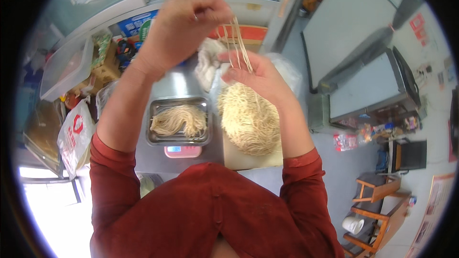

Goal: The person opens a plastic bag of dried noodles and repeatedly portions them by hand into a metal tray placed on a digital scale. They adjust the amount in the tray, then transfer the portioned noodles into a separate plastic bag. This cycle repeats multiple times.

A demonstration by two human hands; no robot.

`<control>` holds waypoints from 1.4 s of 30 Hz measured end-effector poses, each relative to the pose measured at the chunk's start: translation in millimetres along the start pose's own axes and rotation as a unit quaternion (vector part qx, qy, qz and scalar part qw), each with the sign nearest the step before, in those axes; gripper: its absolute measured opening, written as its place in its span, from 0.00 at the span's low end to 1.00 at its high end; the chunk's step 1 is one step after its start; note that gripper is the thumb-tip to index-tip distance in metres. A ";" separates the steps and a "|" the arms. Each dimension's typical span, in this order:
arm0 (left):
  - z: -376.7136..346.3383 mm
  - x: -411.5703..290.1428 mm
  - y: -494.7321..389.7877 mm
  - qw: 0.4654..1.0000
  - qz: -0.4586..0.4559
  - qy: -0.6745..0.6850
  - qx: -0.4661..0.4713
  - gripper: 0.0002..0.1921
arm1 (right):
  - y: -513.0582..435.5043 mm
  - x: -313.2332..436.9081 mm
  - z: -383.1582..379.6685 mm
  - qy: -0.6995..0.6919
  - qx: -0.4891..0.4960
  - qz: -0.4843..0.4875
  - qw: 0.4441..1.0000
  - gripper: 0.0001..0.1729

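My left hand (193, 21) is raised high, its fingers closed on the upper ends of a few long noodle strands (241, 43). Lower and to the right, my right hand (251, 71) has the same strands running through its fingers. Beneath my right hand, a large heap of pale noodles (249, 125) lies on a cutting board (236, 161). To the left, a metal tray (150, 129) holds a folded bundle of noodles (179, 120). The tray rests on a pink digital scale (183, 152), whose display is lit.
A white cloth (208, 64) lies behind the board, beside a clear plastic bag (287, 71). At the left are a plastic bin (68, 64), cardboard boxes (105, 64) and a printed plastic bag (76, 136). Wooden stools (376, 190) stand at the lower right.
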State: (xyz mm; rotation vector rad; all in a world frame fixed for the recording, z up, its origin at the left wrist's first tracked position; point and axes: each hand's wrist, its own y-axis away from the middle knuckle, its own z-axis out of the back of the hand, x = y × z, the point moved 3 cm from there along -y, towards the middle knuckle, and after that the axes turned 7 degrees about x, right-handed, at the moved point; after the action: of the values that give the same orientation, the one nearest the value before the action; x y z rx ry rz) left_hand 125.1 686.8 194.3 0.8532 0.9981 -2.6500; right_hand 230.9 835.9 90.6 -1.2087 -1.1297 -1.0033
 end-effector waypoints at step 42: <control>21.5 163.0 325.8 0.874 0.454 -0.155 -0.073 0.15 | -35.6 -180.1 -97.9 0.365 -0.030 -0.053 0.929 0.14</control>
State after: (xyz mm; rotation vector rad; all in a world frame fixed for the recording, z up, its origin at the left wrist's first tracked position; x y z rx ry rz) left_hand 98.4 430.8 -64.4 0.6103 0.5043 -1.7883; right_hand 175.3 733.0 -81.5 -0.7076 -0.5735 -1.4200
